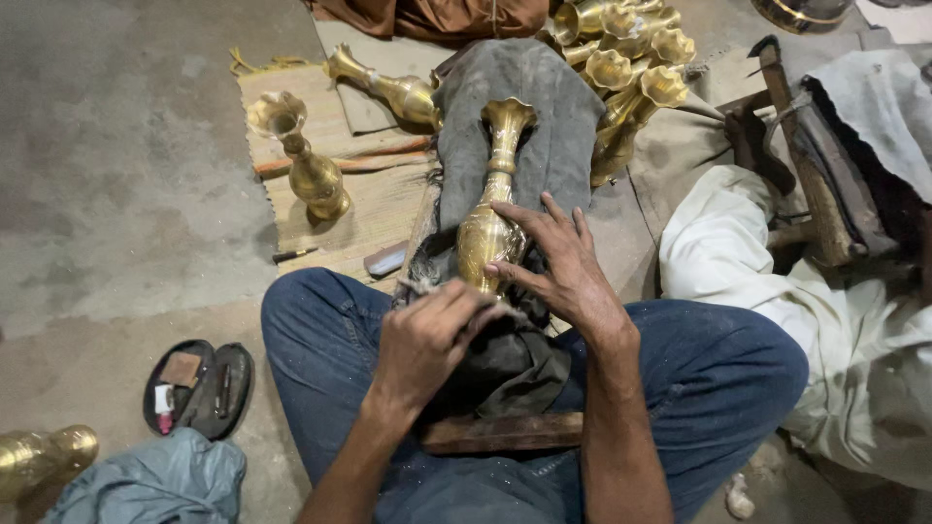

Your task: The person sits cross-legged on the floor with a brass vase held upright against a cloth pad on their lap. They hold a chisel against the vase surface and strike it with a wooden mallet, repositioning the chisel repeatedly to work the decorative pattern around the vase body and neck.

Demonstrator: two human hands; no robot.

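Observation:
A tall engraved brass vase lies on a dark grey cloth across my lap, its flared mouth pointing away from me. My right hand rests on the vase's round belly with fingers spread and the thumb pressed against its side. At the vase's foot, my left hand is closed around a frayed wad of cloth. A wooden block sits under the bundled cloth between my knees.
One brass vase stands on a woven mat and another vase lies on it. Several more are piled at the back. A person in white clothes sits at right. A dark tray lies at left.

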